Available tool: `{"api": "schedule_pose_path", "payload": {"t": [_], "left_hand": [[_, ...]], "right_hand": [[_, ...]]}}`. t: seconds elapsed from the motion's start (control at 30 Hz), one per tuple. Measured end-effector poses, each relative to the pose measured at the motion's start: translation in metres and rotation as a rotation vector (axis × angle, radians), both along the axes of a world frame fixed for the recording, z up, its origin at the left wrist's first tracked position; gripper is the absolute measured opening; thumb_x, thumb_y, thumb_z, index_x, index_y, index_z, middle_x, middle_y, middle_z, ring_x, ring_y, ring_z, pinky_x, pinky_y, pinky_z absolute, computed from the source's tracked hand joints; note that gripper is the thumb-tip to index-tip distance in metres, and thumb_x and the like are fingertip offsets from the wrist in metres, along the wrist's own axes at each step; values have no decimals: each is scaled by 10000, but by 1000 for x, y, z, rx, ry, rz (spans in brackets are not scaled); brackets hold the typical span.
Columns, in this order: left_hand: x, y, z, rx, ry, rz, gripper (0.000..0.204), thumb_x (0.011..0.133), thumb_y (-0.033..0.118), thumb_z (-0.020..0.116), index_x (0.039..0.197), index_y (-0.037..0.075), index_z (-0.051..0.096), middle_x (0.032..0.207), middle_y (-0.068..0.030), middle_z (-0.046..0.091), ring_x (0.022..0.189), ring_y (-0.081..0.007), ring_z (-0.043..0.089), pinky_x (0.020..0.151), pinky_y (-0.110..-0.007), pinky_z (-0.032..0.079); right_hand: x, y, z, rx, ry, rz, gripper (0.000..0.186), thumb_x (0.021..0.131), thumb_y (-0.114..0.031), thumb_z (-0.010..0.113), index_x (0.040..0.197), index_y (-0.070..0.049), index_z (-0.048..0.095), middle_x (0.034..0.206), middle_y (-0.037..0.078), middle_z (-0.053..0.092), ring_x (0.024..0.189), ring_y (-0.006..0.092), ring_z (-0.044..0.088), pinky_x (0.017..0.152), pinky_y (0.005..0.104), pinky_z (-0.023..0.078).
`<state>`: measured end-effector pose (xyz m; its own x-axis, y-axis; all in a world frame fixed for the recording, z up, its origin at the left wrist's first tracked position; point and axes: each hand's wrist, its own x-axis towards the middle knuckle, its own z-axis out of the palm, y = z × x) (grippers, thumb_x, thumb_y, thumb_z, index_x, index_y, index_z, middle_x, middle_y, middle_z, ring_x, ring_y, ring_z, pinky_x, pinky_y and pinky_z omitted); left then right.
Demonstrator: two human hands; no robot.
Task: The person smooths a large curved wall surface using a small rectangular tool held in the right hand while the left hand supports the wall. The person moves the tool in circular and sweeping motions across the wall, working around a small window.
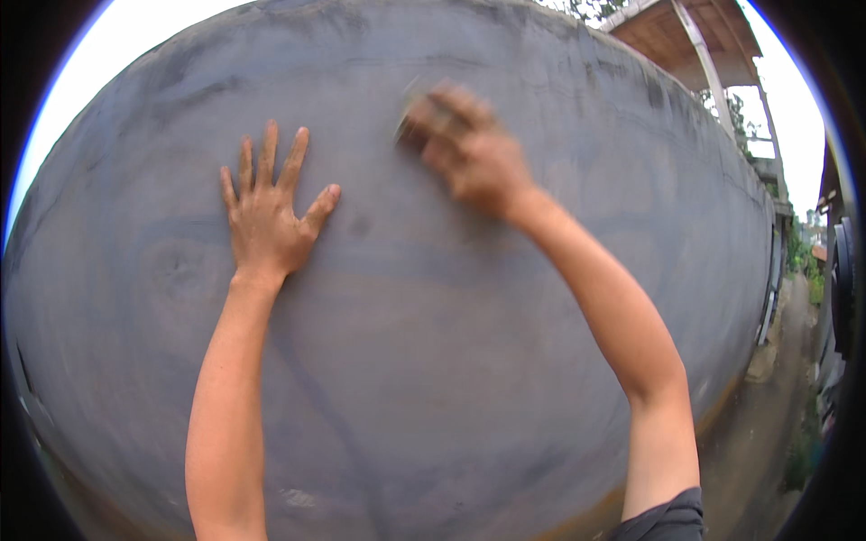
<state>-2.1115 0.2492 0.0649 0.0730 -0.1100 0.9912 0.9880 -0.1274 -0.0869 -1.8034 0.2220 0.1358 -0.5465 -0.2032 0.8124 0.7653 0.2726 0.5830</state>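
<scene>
A broad grey wall [388,352] with a smooth, stained face fills most of the view. Flat against it on the left, my left hand [262,212] has its fingers spread and its thumb out to the right, with nothing held. Higher up and to the right, my right hand [474,153] is smeared by motion close to the wall. Its fingers wrap round a small block [408,117], dark with a pale greenish edge. Blur and the fingers hide most of the block, so its exact kind is unclear.
A dirt path [767,433] runs along the right side past the wall's end. At the upper right a wooden-roofed structure [681,41] on posts rises behind the wall's top edge. Green plants [798,257] grow farther down the path.
</scene>
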Motion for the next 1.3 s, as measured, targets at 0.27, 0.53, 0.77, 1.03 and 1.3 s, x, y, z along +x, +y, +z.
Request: {"api": "schedule_pose_path", "payload": {"t": [0.27,0.53,0.77,1.03,1.3], "left_hand": [[-15,4,13,16,51,11,809,998,771,481,1685,367,345,1791,13,237,1657,-289,171,1343,-594,127],[-2,12,20,44,33,-20,800,1017,735,484,1694,336,332,1792,-4,239,1655,-290,176,1343,-585,136],[-13,16,27,37,56,-19,783,1027,717,479,1694,332,334,1793,-7,234,1656,-301,171,1341,-583,142],[-20,18,22,66,28,-23,748,1032,715,470,1677,350,371,1790,-14,247,1650,-327,188,1341,-584,140],[6,19,22,27,-20,-56,699,1062,669,443,1683,360,358,1793,-5,236,1652,-301,185,1344,-584,118]], "right_hand": [[-41,14,7,157,123,-33,495,1066,-366,590,1540,-222,583,1576,154,555,1530,367,421,1245,541,344],[5,26,75,354,674,-83,515,1084,-408,510,1563,-223,554,1598,180,528,1524,401,430,1252,547,324],[-15,21,52,141,220,-152,462,1055,-303,577,1507,-212,592,1587,200,536,1493,403,462,1227,543,353],[-60,21,-7,137,82,-74,501,1113,-365,482,1592,-220,518,1655,184,473,1515,387,448,1265,538,311],[-9,27,58,225,671,-200,483,1106,-341,495,1578,-241,533,1641,150,478,1526,380,425,1254,563,325]]}}
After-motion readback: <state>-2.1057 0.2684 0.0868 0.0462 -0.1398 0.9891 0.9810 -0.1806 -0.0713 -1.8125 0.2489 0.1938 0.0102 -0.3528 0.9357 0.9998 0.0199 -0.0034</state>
